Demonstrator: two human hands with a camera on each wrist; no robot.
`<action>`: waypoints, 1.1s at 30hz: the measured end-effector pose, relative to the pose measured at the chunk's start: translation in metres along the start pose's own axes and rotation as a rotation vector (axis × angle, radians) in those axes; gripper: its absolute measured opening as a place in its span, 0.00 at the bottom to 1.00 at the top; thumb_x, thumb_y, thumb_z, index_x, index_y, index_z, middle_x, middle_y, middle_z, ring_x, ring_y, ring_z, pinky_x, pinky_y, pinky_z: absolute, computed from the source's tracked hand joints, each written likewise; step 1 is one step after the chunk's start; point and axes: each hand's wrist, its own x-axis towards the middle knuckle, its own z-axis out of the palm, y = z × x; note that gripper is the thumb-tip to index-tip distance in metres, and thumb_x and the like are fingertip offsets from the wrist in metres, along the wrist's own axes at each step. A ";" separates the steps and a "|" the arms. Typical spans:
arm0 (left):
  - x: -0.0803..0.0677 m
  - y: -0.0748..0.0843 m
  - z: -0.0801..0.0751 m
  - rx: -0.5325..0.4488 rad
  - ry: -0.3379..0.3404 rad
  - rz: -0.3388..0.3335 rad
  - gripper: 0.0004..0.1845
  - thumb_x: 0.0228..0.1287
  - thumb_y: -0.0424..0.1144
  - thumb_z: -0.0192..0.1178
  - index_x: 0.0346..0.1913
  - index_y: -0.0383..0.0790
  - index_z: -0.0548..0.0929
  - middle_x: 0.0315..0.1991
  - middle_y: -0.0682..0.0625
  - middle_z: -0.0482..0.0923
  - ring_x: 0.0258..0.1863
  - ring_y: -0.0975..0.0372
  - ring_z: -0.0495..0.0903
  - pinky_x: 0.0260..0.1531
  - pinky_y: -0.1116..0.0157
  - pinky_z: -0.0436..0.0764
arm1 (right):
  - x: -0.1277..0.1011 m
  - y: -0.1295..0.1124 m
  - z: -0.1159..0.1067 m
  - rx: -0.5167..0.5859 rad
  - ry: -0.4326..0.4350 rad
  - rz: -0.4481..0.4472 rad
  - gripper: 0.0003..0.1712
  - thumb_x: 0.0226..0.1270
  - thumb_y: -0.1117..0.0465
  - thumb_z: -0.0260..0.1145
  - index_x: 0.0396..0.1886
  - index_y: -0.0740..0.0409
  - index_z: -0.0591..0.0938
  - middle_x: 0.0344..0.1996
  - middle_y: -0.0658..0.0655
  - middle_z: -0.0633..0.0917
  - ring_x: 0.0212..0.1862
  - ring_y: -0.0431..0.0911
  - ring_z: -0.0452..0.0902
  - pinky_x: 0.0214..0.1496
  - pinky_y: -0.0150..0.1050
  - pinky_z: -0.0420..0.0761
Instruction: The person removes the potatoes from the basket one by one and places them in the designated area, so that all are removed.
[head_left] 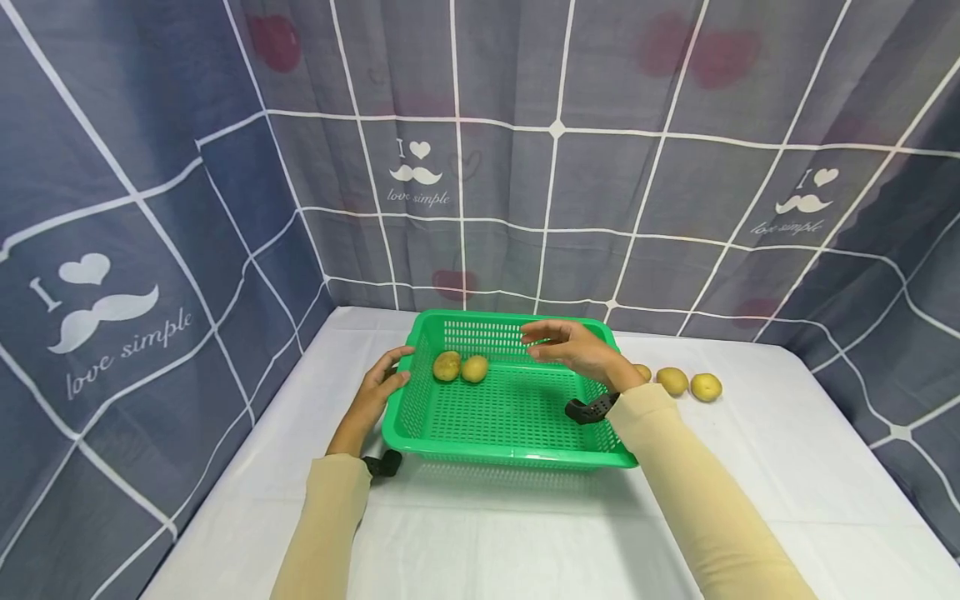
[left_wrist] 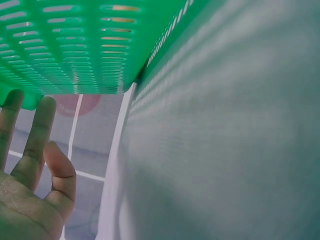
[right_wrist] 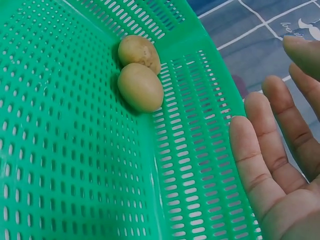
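Covering the back and both sides, a grey-blue curtain with white grid lines and a moustache print encloses a white table. At the table's middle stands a green perforated basket, its long side running from 9 to 3 o'clock.

Both forearms wear beige sleeves, each with a black wrist strap.

The left hand rests against the basket's rim at 9 o'clock, fingers straight and laid along the plastic edge, curled round nothing; the left wrist view shows the fingers extended beside the basket's underside. The right hand hovers above the basket's far wall at about 1 o'clock, palm relaxed and fingers spread, holding nothing; the right wrist view shows the open fingers over the mesh wall.

Inside the basket, toward its 11 o'clock corner, two potatoes lie touching each other, close to the far wall; they show again as a pair from the right wrist.

Outside the basket on the table, at 3 o'clock from the right hand, three more potatoes lie in a short row, the nearest partly hidden behind the wrist.
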 end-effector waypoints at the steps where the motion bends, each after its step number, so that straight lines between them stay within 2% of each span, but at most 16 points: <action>1: 0.000 0.000 0.000 -0.001 0.001 0.001 0.27 0.81 0.34 0.50 0.78 0.29 0.68 0.83 0.33 0.58 0.78 0.39 0.63 0.72 0.46 0.67 | 0.002 0.000 0.001 0.002 0.001 0.001 0.33 0.76 0.73 0.67 0.77 0.76 0.70 0.70 0.75 0.76 0.66 0.54 0.79 0.68 0.43 0.81; 5: -0.001 0.000 0.000 0.003 0.006 0.006 0.27 0.81 0.33 0.50 0.78 0.29 0.68 0.82 0.33 0.60 0.74 0.42 0.67 0.68 0.55 0.70 | 0.007 0.001 0.005 0.030 0.007 0.009 0.33 0.77 0.75 0.65 0.77 0.76 0.68 0.66 0.68 0.81 0.62 0.47 0.81 0.69 0.44 0.80; 9: -0.002 0.000 -0.001 0.005 0.007 0.017 0.27 0.81 0.33 0.51 0.77 0.28 0.69 0.80 0.32 0.63 0.70 0.46 0.71 0.63 0.64 0.74 | 0.012 0.003 0.010 0.056 0.015 0.022 0.33 0.76 0.76 0.65 0.78 0.77 0.68 0.59 0.56 0.85 0.62 0.48 0.82 0.70 0.46 0.80; 14: -0.001 -0.001 -0.001 0.005 0.004 0.021 0.27 0.81 0.34 0.50 0.77 0.28 0.69 0.80 0.32 0.62 0.71 0.44 0.70 0.63 0.65 0.73 | 0.018 0.003 0.015 0.074 0.018 0.032 0.34 0.77 0.76 0.64 0.78 0.77 0.66 0.64 0.63 0.83 0.63 0.49 0.82 0.75 0.54 0.75; 16: 0.000 -0.001 0.000 0.000 0.003 0.023 0.27 0.81 0.34 0.50 0.77 0.28 0.69 0.81 0.32 0.61 0.72 0.42 0.69 0.63 0.65 0.73 | 0.020 0.003 0.016 0.094 0.016 0.036 0.34 0.77 0.76 0.64 0.79 0.77 0.66 0.68 0.70 0.79 0.65 0.51 0.81 0.77 0.58 0.71; 20: 0.000 -0.001 0.000 -0.008 0.001 0.028 0.27 0.81 0.33 0.51 0.77 0.27 0.69 0.81 0.32 0.62 0.74 0.41 0.68 0.63 0.66 0.73 | 0.026 0.005 0.019 0.133 0.024 0.049 0.34 0.77 0.78 0.62 0.79 0.77 0.65 0.74 0.77 0.71 0.67 0.54 0.79 0.79 0.62 0.67; 24: 0.000 -0.001 0.000 -0.013 0.000 0.030 0.27 0.81 0.33 0.51 0.77 0.27 0.69 0.81 0.32 0.62 0.74 0.42 0.67 0.63 0.68 0.73 | 0.032 0.008 0.022 0.125 0.029 0.050 0.34 0.78 0.77 0.62 0.79 0.77 0.65 0.74 0.78 0.70 0.71 0.61 0.75 0.78 0.60 0.69; 29: 0.001 0.000 -0.001 -0.011 0.002 0.027 0.27 0.81 0.33 0.51 0.77 0.27 0.69 0.80 0.32 0.63 0.73 0.42 0.68 0.64 0.65 0.73 | 0.037 0.012 0.025 0.079 0.034 0.037 0.33 0.79 0.76 0.62 0.80 0.76 0.66 0.75 0.80 0.67 0.76 0.71 0.67 0.75 0.54 0.75; 33: 0.001 0.001 0.000 -0.004 0.006 0.022 0.27 0.81 0.34 0.51 0.77 0.28 0.69 0.80 0.32 0.64 0.72 0.43 0.69 0.65 0.62 0.72 | 0.040 0.014 0.028 0.023 0.051 0.028 0.33 0.78 0.73 0.64 0.79 0.74 0.68 0.74 0.80 0.69 0.70 0.63 0.76 0.74 0.55 0.75</action>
